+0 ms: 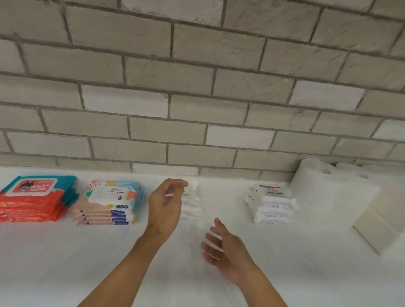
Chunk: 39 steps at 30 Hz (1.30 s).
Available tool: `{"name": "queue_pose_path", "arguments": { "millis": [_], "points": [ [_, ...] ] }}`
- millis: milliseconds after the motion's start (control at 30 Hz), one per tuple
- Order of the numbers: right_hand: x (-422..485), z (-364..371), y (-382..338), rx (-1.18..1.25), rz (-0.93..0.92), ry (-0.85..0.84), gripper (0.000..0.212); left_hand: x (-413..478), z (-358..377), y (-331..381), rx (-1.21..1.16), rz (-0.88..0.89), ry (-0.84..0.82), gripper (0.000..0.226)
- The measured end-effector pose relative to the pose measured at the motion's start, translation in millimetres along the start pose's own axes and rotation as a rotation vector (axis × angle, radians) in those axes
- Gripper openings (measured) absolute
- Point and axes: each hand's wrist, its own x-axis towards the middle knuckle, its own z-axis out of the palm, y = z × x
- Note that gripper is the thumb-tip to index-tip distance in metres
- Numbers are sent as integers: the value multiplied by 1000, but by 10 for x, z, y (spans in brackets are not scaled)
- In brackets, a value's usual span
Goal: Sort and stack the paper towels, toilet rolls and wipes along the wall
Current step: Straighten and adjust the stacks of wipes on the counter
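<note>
1. Your left grip [165, 205], fingers loosely curled, is at the white wipes stack [191, 203] mid-frame by the wall. I cannot tell whether it holds the top pack. A nudge could topple the stack.
2. Your right grip [223, 250], spread and empty, could clip the Dove packs [272, 205].

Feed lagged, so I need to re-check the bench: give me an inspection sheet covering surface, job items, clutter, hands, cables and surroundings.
Surface: white counter.
Job's things: along the wall, left to right: red wipes stack, pastel wipes stack, white pack stack, Dove pack stack, paper towel rolls, beige folded stack at the right edge, blurred.
Clutter: nothing seen.
Hands: left hand loosely curled in front of the white pack stack, holding nothing; right hand open, fingers straight, over the counter.
Cables: nothing seen.
Surroundings: grey brick wall.
</note>
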Motion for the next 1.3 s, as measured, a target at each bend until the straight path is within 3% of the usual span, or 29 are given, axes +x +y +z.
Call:
{"name": "queue_pose_path", "arguments": {
  "millis": [167,333,467,567,667,767,867,1033,1300],
  "points": [
    [-150,-485,-90,-4,-75,74,43,-286,435,52,-8,-48,-116,27],
    [-129,-958,-236,-144,-216,259,43,-453,1025,26,71,-67,-184,23],
    [-12,-1329,-481,-163,-268,321,48,-498,1546,13,138,-96,-168,15],
    [109,-1550,-635,-169,-253,330,61,-469,1853,-49,165,-163,-157,7],
    [302,-1716,-739,-158,-243,338,72,-395,2088,-122,254,-234,-162,24],
    [441,-1757,-912,-118,-226,301,66,-315,2286,-162,316,-304,-183,44],
    [605,-1833,-999,-17,-195,252,45,-277,2452,-226,312,-341,-223,53],
    [752,-1833,-1047,160,-215,155,37,-215,2611,-421,271,-354,-209,47],
    [917,-1783,-1093,196,-231,153,40,-189,2604,-544,248,-301,-171,34]
  ]
}}
